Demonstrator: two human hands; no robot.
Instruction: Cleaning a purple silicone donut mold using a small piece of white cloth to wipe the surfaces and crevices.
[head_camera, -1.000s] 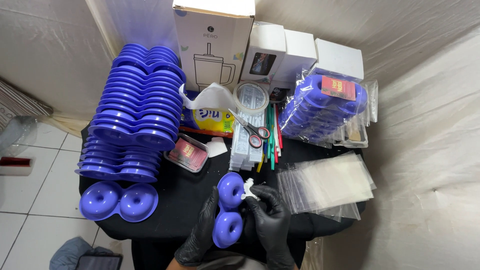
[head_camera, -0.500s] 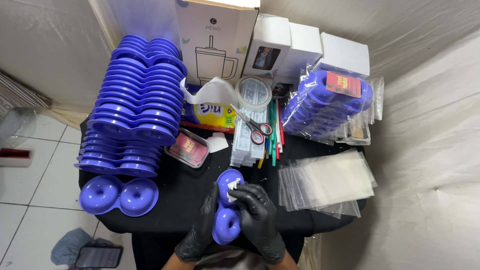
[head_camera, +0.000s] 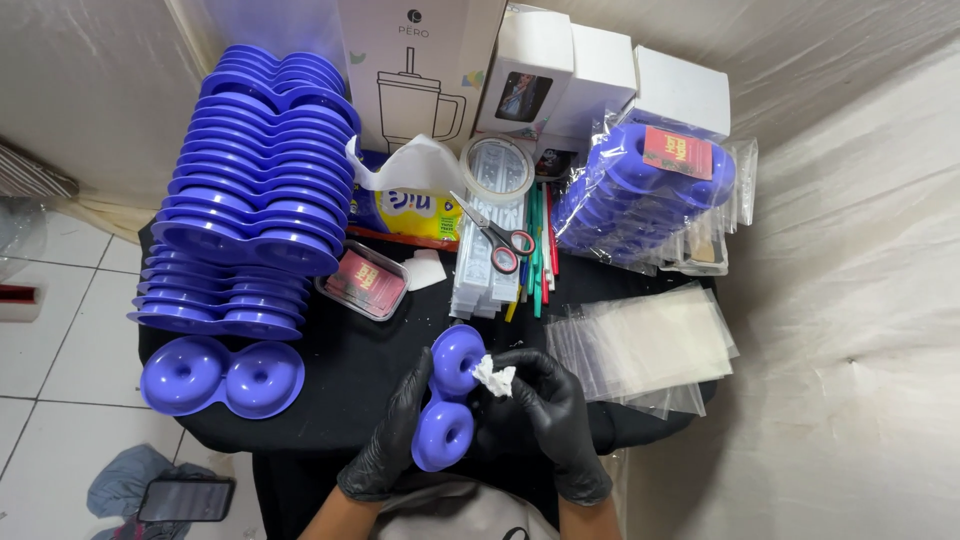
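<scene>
At the near edge of the black table (head_camera: 340, 375), just in front of the person, the left hand (head_camera: 392, 438) in a black glove holds a purple double-ring mould (head_camera: 447, 396) upright on its end, with the fingers curled along its left side. The right hand (head_camera: 548, 405), also gloved, pinches a crumpled white tissue (head_camera: 494, 377) between thumb and fingertips and presses it against the upper ring of the mould. To the left of the mould one more double-ring mould (head_camera: 222, 376) lies flat on the table, and behind that one a tall stack of purple moulds (head_camera: 258, 195) leans. Behind the held mould there is a small clear tray with a red card (head_camera: 362, 282), then a pile of clear plastic strips (head_camera: 487, 272) with scissors (head_camera: 495, 239) on top and a roll of clear tape (head_camera: 498, 170). Coloured straws (head_camera: 540, 260) lie beside the strips. To the right of the mould empty clear bags (head_camera: 645, 345) are spread, and further back packed moulds in bags (head_camera: 645, 200) stand before white boxes (head_camera: 600, 75). Nothing lies between the hands and the mould.
</scene>
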